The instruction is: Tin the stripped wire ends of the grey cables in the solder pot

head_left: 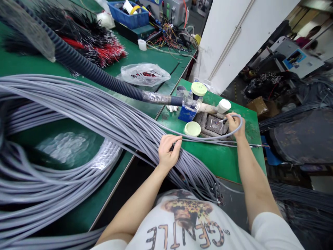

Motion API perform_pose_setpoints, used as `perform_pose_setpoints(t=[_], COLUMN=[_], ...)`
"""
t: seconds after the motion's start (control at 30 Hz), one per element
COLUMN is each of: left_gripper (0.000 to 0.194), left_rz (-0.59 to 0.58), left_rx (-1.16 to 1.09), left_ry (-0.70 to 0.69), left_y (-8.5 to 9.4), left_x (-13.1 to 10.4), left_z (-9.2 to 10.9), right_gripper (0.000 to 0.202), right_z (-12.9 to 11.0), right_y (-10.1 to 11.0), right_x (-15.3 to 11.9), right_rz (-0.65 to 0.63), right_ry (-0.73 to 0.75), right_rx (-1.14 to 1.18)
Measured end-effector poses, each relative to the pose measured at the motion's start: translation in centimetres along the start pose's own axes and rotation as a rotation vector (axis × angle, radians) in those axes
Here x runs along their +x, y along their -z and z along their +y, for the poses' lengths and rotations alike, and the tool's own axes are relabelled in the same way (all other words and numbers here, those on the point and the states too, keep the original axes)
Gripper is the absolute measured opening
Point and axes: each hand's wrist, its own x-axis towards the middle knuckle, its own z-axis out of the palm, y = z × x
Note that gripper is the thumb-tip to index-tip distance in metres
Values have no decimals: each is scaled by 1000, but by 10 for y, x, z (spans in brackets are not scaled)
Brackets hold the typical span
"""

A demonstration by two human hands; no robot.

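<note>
My right hand (236,124) is closed on the end of a grey cable (239,129), which bends in a loop beside it. The cable's stripped tip points at a dark square solder pot (215,124). My left hand (169,150) rests at the large bundle of grey cables (125,116), thumb and forefinger curved toward each other around a cable that runs on to the right. Other grey cable ends with bared wires (262,146) lie below my right hand. A hose nozzle (208,108) sits just behind the pot.
Round the pot stand a pale green open tub (192,128), a lidded jar (198,89), a white jar (224,105) and a blue box (186,113). A ribbed hose (104,77) crosses above the cables. Behind are a plastic bag (145,74) and a blue bin (128,15).
</note>
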Motion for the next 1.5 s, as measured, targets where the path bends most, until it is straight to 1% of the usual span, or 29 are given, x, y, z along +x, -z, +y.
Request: perform_pose_setpoints(t=[0.1, 0.17, 0.2, 0.27, 0.33, 0.4, 0.43, 0.47, 0.5, 0.53, 0.6, 0.63, 0.7, 0.73, 0.8, 0.87, 0.97, 1.07, 1.2, 1.33, 1.5], left_gripper=[14, 14, 14, 14, 13, 12, 13, 14, 15, 17, 24, 27, 32, 32, 30, 26, 21, 18, 21, 28, 25], left_rz=[-8, -15, -15, -7, 6, 1, -27, -73, -140, -223, -369, -403, -414, -406, -408, -423, -443, -468, -490, -524, -569], left_rx=[13, 19, 20, 21, 14, -30, -79, -145, -226, -319, -518, -618, -784, -840, -894, -903, -877, -845, -850, -882, -903], left_ry=[9, 13, 14, 14, 1, -14, -7, 24, 87, 183, 442, 566, 755, 811, 864, 858, 804, 754, 713, 703, 671], left_y=[0, 0, 0, 2, 3, 2, 0, -2, -5, -10, -19, -23, -28, -29, -28, -24, -20, -19, -19, -17, -14], left_x=[0, 0, 0, 0, -1, -3, -4, -6, -9, -12, -18, -22, -28, -31, -36, -38, -40, -42, -44, -43, -38], left_z=[0, -1, -2, -3, -1, 9, 17, 26, 36, 46, 63, 69, 74, 75, 74, 73, 73, 74, 74, 73, 75], right_gripper=[28, 27, 27, 24, 20, 19, 20, 24, 30, 37, 46, 47, 48, 48, 47, 48, 48, 48, 45, 41, 37], right_z=[0, -6, -11, -30, -57, -86, -99, -110, -119, -126, -132, -133, -133, -133, -132, -132, -129, -126, -122, -121, -119], right_y=[-2, 4, 10, 29, 52, 75, 83, 90, 95, 98, 99, 99, 97, 97, 97, 97, 96, 94, 94, 95, 92], right_x=[0, -2, -5, -16, -34, -58, -72, -86, -100, -113, -137, -147, -164, -170, -180, -186, -192, -197, -202, -206, -210], right_rz=[-21, -12, 6, 60, 115, 134, 122, 75, 22, -36, -134, -167, -210, -222, -232, -212, -178, -183, -188, -193, -176], right_ry=[-21, -30, -23, 28, 130, 250, 332, 422, 498, 564, 673, 715, 773, 788, 802, 809, 810, 807, 810, 817, 829], right_rx=[6, 10, 10, 24, 71, 141, 179, 198, 196, 178, 126, 103, 67, 53, 32, 34, 58, 67, 56, 53, 113])
